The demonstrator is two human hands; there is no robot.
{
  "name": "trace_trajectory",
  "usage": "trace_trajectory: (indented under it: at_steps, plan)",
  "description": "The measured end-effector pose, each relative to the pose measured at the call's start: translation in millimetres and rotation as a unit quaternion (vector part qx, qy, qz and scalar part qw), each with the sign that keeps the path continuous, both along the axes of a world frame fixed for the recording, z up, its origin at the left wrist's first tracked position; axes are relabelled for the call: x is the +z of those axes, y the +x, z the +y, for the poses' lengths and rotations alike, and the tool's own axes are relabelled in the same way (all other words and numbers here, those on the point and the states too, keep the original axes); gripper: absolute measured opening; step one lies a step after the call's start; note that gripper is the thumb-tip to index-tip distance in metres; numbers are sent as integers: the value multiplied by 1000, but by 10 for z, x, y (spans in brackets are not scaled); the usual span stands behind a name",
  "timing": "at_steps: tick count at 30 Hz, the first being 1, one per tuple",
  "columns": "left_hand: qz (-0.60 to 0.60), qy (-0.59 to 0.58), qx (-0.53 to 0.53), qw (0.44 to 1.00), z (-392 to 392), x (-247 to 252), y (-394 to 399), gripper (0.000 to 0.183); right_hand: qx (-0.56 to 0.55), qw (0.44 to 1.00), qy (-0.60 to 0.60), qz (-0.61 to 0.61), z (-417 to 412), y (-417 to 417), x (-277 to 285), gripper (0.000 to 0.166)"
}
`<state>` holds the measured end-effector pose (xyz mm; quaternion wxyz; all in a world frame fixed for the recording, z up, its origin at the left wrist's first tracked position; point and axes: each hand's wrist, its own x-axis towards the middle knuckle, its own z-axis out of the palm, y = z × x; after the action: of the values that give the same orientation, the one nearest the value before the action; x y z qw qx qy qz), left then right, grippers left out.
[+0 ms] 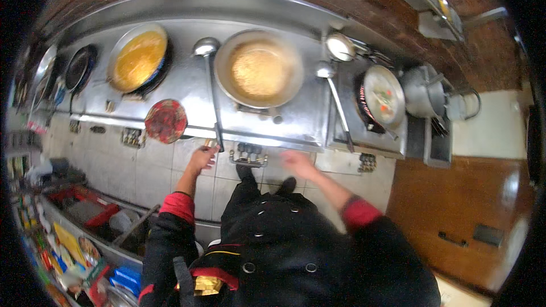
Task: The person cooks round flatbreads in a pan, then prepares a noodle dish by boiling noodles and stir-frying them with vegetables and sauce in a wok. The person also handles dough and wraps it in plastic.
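My left hand (204, 158) is beside the handle end of a long metal ladle (210, 81), at the front edge of the steel cooking range; whether it touches the handle I cannot tell. My right hand (297, 163) is blurred and empty, in front of the range. Before me a large wok (221, 66) holds foaming, light brown liquid. To its left stands a wok of yellow liquid (140, 60). A patterned red round item (166, 121) lies at the front edge. On the right, another ladle (337, 104) rests near a pan of pale broth with vegetable pieces (386, 96).
Burner valves (248, 155) sit below the range's front edge (273, 138). Metal pots (424, 94) stand at the right end, and a dark round pan (80, 68) at the left. A counter with a red tray (102, 213) and packages is behind me on the left.
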<state>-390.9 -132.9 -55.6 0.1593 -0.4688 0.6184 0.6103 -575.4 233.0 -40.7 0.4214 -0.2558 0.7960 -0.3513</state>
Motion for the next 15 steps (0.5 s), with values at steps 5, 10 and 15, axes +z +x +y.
trace_trajectory:
  at_steps: [5,10,15]
  plan:
    - [159,158,224,949,443,9,-230,37,49,998,-8,-34,-1545,505,765,61]
    - [312,56,211,925,495,1058,-61,36,-38,984,-113,-134,-2554,536,1029,71]
    - [274,10,82,958,936,1576,-4,36,-179,955,-147,-187,-2638,541,937,28]
